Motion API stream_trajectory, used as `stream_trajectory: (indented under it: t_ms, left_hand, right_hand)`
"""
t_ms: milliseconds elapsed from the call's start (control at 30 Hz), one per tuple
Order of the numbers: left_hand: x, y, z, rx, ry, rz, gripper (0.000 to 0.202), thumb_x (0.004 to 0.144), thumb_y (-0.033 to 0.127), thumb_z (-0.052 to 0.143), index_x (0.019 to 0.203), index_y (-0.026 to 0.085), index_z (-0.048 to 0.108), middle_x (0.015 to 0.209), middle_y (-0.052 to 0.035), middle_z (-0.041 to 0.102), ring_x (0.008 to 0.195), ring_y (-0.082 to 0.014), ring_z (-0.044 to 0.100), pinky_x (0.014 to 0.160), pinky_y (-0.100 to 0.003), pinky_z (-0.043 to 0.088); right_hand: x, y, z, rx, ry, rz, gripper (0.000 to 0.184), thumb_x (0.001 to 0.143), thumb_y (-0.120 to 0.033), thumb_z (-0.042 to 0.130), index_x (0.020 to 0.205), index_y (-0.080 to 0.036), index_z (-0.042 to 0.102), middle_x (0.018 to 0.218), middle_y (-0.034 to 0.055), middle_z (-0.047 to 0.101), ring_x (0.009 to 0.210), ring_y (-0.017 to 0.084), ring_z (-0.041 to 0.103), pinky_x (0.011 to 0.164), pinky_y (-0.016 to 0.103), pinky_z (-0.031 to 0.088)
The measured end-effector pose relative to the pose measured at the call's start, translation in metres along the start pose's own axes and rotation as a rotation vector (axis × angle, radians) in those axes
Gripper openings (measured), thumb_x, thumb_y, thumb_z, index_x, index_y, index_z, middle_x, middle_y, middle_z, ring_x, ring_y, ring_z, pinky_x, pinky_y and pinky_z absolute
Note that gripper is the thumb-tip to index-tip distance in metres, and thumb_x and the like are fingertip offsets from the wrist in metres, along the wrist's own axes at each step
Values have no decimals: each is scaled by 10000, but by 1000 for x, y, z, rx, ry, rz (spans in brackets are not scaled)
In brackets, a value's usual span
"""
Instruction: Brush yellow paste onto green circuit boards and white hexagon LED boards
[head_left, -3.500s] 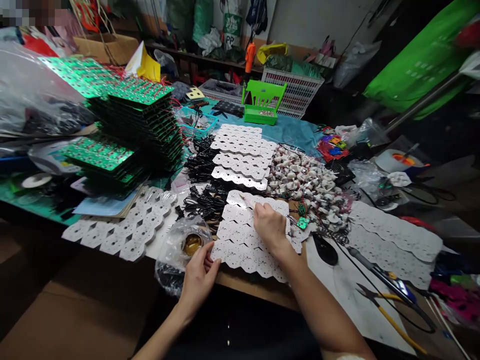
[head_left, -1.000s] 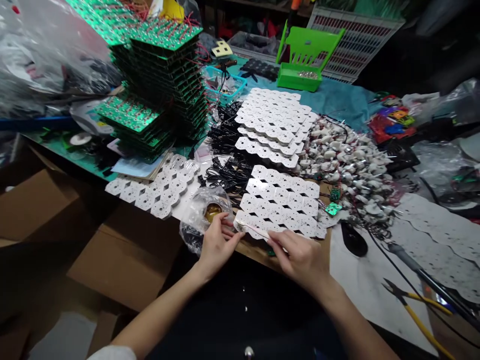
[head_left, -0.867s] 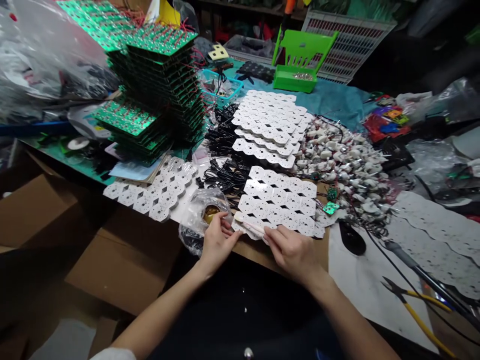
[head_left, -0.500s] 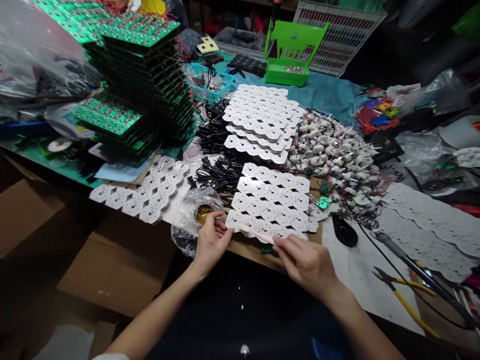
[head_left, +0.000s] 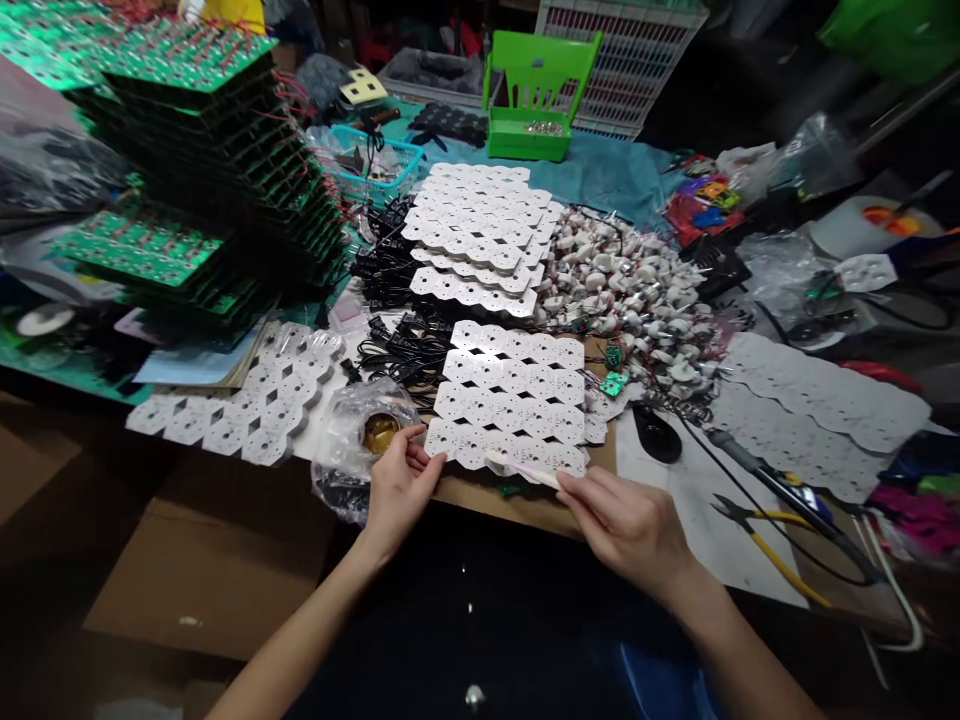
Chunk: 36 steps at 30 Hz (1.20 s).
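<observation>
A white panel of joined hexagonal boards (head_left: 510,400) lies at the table's near edge. My left hand (head_left: 399,487) pinches its near left corner, fingers closed on it. My right hand (head_left: 624,522) grips a thin pale stick (head_left: 521,468) whose tip rests on the panel's near row. A clear bag with a roll of amber tape (head_left: 381,432) sits just left of my left hand.
Stacks of green circuit boards (head_left: 195,130) rise at the left. More white panels (head_left: 480,225), black cables (head_left: 397,350), a heap of white sockets (head_left: 637,300), a green tray (head_left: 529,130), a soldering iron (head_left: 750,465) and yellow-handled cutters (head_left: 765,545) crowd the table. A cardboard box (head_left: 202,560) stands below left.
Earlier my right hand was over the middle of the panel; it has drawn back to the near edge with the stick. My left hand stays on the panel's corner. The view shifted right.
</observation>
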<state>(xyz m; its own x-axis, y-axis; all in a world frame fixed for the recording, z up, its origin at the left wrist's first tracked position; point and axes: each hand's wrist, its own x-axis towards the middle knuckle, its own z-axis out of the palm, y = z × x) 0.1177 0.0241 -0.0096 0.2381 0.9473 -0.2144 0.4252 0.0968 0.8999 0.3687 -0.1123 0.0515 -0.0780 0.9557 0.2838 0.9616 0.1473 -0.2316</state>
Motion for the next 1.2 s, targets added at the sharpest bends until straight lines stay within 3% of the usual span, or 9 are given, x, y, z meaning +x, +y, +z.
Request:
stream_trajectory:
  t_ms: [200, 433, 700, 967, 1200]
  left_hand:
    - [0, 0, 1, 29, -19, 3, 434, 815, 407, 677, 1182, 195, 585, 729, 22, 573, 639, -148, 555, 624, -263, 470]
    - [-1, -6, 2, -5, 6, 9, 447, 792, 422, 702, 1166, 203, 592, 738, 24, 568, 637, -147, 548, 624, -259, 481]
    - [2, -16, 5, -2, 24, 35, 468, 784, 450, 710, 1163, 198, 600, 750, 23, 564, 642, -141, 542, 622, -266, 513]
    - [5, -17, 5, -21, 43, 31, 503, 753, 465, 734, 1155, 188, 614, 734, 26, 562, 638, -136, 537, 598, -261, 515]
    - [4, -14, 4, -24, 38, 47, 499, 756, 466, 742, 1148, 185, 617, 707, 33, 566, 608, -131, 547, 575, -249, 483]
  right_hand:
    - [3, 5, 12, -129, 51, 61, 241, 987, -259, 521, 967, -188, 750, 663, 4, 620, 553, 81, 520, 523, 241, 300]
    - [-25, 14, -19, 8, 52, 73, 192, 974, -251, 557, 949, -174, 731, 642, -16, 590, 552, 79, 542, 560, 222, 342]
    - [-28, 17, -7, -140, 110, 109, 220, 977, -207, 535, 939, -176, 750, 610, -17, 591, 538, 77, 541, 535, 246, 299]
    - [-61, 23, -28, -50, 110, 208, 177, 967, -241, 572, 948, -179, 737, 651, -8, 627, 580, 86, 586, 582, 232, 349]
    - [-56, 26, -15, -129, 117, 219, 204, 978, -251, 560, 920, -187, 746, 629, -16, 614, 566, 74, 574, 556, 240, 320]
